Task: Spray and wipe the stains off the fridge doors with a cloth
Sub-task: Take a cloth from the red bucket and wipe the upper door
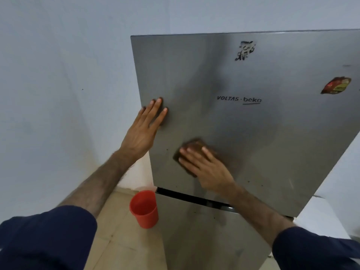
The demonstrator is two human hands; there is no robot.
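While right hand is pressing flat, fingers spread, on soft brown cloth, we're bracing upper fridge door with open left palm; cloth looking limp, best palmed.

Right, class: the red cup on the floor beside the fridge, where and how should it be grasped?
Grip the red cup around its upper wall, just below the open rim, coming from above and from its left. It stands upright and tapers downward, and the fridge's lower door seems close on its right.
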